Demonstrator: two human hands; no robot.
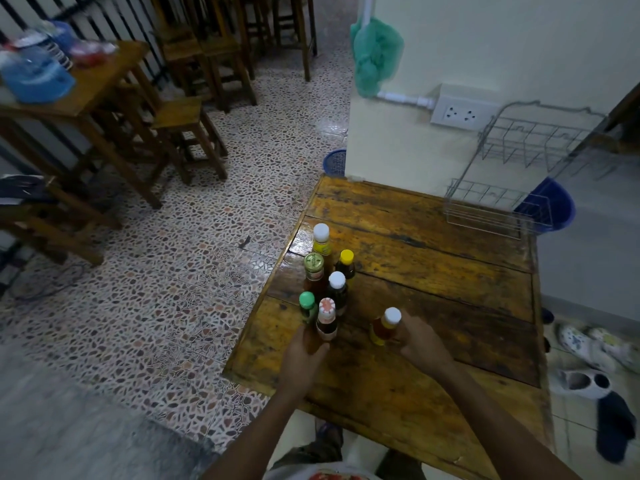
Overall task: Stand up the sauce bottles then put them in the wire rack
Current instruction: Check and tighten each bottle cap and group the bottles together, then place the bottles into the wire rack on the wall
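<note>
I saw seven small sauce bottles standing upright on the worn wooden table (433,258), five clustered by its left edge: a white-capped yellow-labelled bottle (321,240), a gold-lidded red sauce bottle (314,271), a yellow-capped dark bottle (346,264), a white-capped dark bottle (337,289) and a green-capped bottle (307,306). My left hand (306,346) curled around the base of the red-and-white-capped bottle (326,320) at the cluster's near end, while my right hand (420,341) gripped the white-capped amber bottle (386,326) standing just apart to the right. The two-tier silver wire rack (512,188) sat at the table's far right corner, holding no bottles.
</note>
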